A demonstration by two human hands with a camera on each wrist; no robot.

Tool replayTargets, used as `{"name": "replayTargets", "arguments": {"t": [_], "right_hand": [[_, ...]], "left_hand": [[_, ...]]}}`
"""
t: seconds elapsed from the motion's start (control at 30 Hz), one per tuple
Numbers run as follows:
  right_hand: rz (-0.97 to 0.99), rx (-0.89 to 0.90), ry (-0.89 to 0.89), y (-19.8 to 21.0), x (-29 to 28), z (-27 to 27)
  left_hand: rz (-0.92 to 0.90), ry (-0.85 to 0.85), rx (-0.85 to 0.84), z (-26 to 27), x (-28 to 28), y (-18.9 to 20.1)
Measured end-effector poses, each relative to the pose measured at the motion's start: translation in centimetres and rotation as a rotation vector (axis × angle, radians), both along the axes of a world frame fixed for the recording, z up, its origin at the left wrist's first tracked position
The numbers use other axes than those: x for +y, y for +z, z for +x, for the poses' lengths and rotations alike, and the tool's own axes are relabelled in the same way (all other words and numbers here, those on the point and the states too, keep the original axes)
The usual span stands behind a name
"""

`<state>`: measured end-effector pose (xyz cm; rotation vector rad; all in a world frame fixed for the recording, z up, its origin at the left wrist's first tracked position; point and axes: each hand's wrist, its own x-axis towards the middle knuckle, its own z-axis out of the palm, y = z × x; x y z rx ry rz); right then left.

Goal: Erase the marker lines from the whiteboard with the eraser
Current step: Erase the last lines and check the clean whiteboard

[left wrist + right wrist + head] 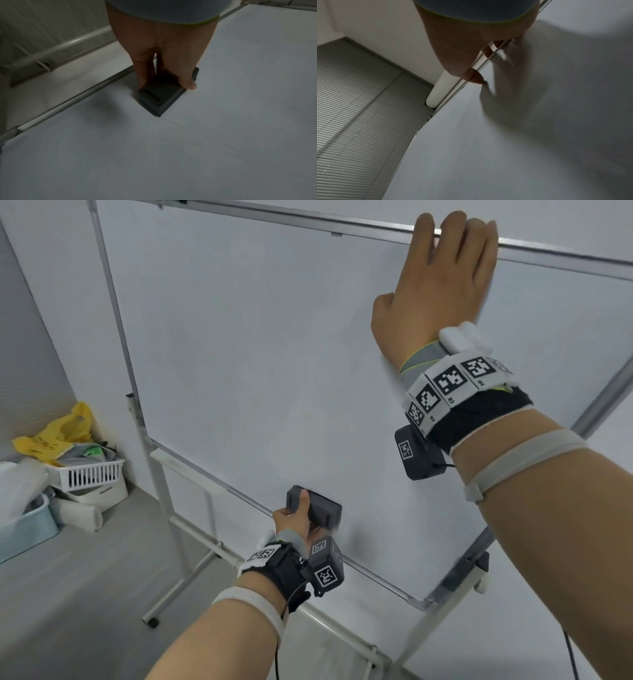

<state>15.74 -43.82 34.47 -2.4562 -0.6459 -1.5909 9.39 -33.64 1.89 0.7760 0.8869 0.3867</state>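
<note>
Left hand (291, 517) gripping eraser (317, 508) flat against whiteboard (274, 354) near its bottom edge, right hand (442, 278) raised, fingers hooked over top edge.

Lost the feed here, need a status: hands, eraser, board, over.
Left hand grips eraser, pressed flat on whiteboard near bottom edge. Right hand hooked over top frame, steadying. No marker lines visible; nothing in the way.

Dark grey eraser (313, 509) flat against whiteboard (257, 354), near its lower edge
</note>
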Motion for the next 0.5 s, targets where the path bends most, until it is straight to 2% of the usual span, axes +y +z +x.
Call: {"name": "replayTargets", "arguments": {"t": [0.07,0.13,0.33,0.5], "right_hand": [[0.000,-0.001,0.007,0.1,-0.2,-0.3],[-0.001,0.015,0.029,0.2,-0.4,-0.4],[0.015,0.027,0.104,0.2,-1.3,-0.6],[0.026,0.031,0.128,-0.1,-1.5,-1.4]], "left_hand": [[0.027,0.009,0.004,-0.1,0.3,1.3],[0.057,0.032,-0.052,0.1,0.7,4.2],[0.230,0.074,-0.270,0.1,1.7,16.1],[0.414,0.065,-0.380,0.0,1.3,22.9]]}}
